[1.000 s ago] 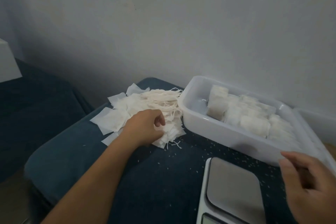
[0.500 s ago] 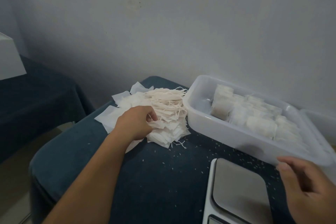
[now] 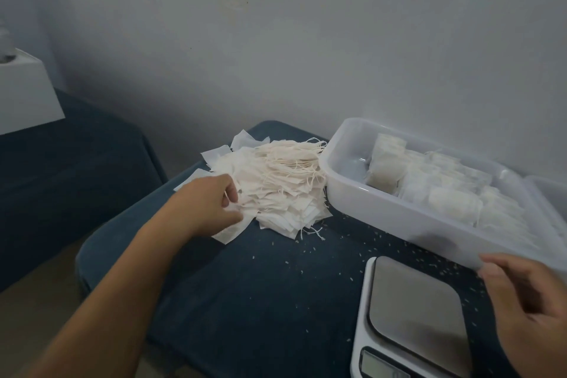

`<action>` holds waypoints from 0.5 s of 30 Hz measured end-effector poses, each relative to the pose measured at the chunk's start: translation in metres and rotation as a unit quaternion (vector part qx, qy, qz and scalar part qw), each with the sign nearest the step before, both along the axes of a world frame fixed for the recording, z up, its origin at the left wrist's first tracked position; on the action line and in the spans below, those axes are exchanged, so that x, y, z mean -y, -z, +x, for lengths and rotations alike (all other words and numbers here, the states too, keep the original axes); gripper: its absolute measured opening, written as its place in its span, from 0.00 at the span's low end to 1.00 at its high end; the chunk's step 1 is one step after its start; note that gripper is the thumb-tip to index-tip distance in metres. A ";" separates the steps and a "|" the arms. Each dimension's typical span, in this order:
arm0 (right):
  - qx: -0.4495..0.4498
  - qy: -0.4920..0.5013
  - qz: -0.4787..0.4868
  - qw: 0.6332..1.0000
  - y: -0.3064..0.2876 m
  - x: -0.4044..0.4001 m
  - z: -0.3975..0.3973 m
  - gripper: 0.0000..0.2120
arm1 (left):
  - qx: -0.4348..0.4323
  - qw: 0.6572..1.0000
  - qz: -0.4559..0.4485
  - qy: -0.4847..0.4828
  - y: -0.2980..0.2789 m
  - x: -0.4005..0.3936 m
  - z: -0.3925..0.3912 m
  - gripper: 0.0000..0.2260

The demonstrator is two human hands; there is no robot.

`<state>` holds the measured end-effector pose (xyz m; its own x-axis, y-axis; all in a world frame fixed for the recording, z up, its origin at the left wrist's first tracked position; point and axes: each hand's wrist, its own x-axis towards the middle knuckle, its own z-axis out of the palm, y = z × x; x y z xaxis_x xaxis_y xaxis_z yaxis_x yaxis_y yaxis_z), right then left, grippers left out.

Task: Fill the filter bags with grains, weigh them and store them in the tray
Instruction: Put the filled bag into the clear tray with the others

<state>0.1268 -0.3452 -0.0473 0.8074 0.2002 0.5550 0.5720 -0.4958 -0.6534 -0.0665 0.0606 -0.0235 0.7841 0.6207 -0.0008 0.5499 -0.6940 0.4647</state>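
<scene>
A heap of empty white filter bags (image 3: 276, 181) with drawstrings lies on the dark blue table. My left hand (image 3: 211, 202) reaches into the heap's left side and pinches a bag between thumb and fingers. To the right stands a white plastic tray (image 3: 377, 215) holding several filled bags (image 3: 386, 166). A kitchen scale (image 3: 411, 319) with a bare steel platform sits at the front right. My right hand (image 3: 530, 307) hovers over the scale's right edge, fingers loosely curled, holding nothing.
Loose grains (image 3: 306, 252) are scattered over the table between heap, tray and scale. A white box (image 3: 24, 92) stands on a dark surface at the far left. The wall runs close behind the tray.
My left hand has shifted left along the heap and closed on a bag at its edge. The right hand stays near the scale.
</scene>
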 end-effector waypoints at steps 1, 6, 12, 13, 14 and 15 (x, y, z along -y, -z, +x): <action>0.001 0.001 -0.009 1.000 0.001 0.001 0.001 0.15 | -0.028 0.999 -0.004 0.020 0.004 0.002 -0.009 0.10; -0.017 -0.007 -0.020 1.000 -0.003 0.003 0.000 0.16 | -0.052 0.996 0.045 0.061 0.021 0.012 -0.030 0.08; 0.003 -0.018 -0.002 1.000 -0.013 -0.001 -0.008 0.16 | -0.011 0.995 0.084 0.052 0.019 0.016 -0.031 0.06; 0.005 -0.017 0.002 1.000 -0.016 -0.001 -0.010 0.16 | 0.008 0.996 0.068 0.058 0.016 0.019 -0.030 0.06; 0.008 -0.015 0.000 1.000 -0.018 -0.001 -0.012 0.15 | 0.033 0.997 0.035 0.066 0.011 0.024 -0.028 0.06; 0.011 -0.015 -0.008 1.000 -0.021 -0.001 -0.014 0.12 | 0.064 0.995 -0.010 0.080 0.005 0.029 -0.027 0.05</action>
<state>0.1125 -0.3438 -0.0262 0.7887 0.2334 0.5688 0.6008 -0.4890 -0.6324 -0.0936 0.0314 -0.0286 0.8675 0.4883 0.0949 0.3682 -0.7585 0.5376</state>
